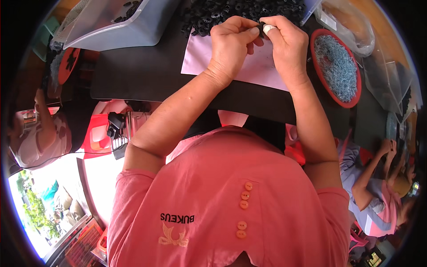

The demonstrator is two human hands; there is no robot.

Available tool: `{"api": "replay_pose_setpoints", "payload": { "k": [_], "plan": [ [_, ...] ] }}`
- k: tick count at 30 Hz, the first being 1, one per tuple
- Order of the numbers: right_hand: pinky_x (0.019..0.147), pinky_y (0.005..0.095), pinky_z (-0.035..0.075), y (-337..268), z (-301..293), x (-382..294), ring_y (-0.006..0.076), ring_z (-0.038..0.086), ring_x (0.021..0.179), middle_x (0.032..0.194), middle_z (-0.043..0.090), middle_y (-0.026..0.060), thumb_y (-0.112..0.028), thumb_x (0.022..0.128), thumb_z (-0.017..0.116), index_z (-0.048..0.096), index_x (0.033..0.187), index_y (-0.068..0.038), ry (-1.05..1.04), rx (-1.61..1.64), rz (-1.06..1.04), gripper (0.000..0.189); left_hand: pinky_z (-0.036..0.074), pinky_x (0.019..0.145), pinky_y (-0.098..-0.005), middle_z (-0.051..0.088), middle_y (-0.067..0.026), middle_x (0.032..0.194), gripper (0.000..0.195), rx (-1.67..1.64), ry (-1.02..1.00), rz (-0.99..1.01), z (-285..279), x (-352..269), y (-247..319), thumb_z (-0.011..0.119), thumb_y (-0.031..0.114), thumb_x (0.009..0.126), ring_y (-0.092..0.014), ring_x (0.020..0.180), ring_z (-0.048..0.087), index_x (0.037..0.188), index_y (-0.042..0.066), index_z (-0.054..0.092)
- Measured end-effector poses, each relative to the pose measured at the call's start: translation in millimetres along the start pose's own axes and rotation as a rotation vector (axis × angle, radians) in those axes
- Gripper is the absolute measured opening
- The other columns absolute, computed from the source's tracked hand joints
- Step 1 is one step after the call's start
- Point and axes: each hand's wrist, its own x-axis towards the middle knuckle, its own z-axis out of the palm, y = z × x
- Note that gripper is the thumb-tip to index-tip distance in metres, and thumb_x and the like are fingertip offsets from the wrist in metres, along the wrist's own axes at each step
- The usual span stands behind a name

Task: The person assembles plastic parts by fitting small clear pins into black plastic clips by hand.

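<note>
Between the fingertips of both hands is a small black part (262,29), mostly covered by the fingers. My left hand (233,43) pinches it from one side with thumb and forefinger. From the other side my right hand (287,46) grips it, with a white wrap (268,29) around one digit. Both hands are above a pink sheet (200,56) on the dark table. Just beyond them lies a large heap of small black parts (206,16), which look like moulded plastic with holes.
At the right stands a red bowl (357,90) filled with small silvery pieces (335,66). A translucent plastic bin (133,36) with a few black parts is at the upper left. Clear plastic bags (350,30) lie beyond the bowl. Other people sit at both sides.
</note>
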Motion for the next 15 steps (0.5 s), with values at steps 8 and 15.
{"api": "replay_pose_setpoints", "payload": {
  "k": [8, 15],
  "plan": [
    [0.06, 0.034, 0.05, -1.0, -6.7, 3.1, 0.0263, 0.064, 0.065, 0.077, 0.066, 0.0141, -0.001, 0.082, 0.059, 0.066, 0.091, 0.0, -0.033, -0.028, 0.008, 0.012, 0.04, 0.044, -0.0237, 0.067, -0.0142, 0.077, 0.016, -0.174, -0.077, -0.154, -2.2, 1.0, 4.2, 0.055, 0.007, 0.093, -0.012, 0.053, 0.054, 0.099, -0.006, 0.063],
    [0.059, 0.0316, 0.049, -4.6, -13.6, 6.9, 0.021, 0.063, 0.063, 0.075, 0.065, 0.0124, -0.004, 0.084, 0.059, 0.066, 0.092, -0.001, -0.085, 0.002, -0.009, 0.012, 0.041, 0.044, -0.0242, 0.068, -0.0151, 0.078, 0.015, -0.146, -0.073, -0.161, -2.5, 2.2, 5.5, 0.055, 0.005, 0.094, -0.013, 0.055, 0.055, 0.1, -0.006, 0.062]
  ]
}}
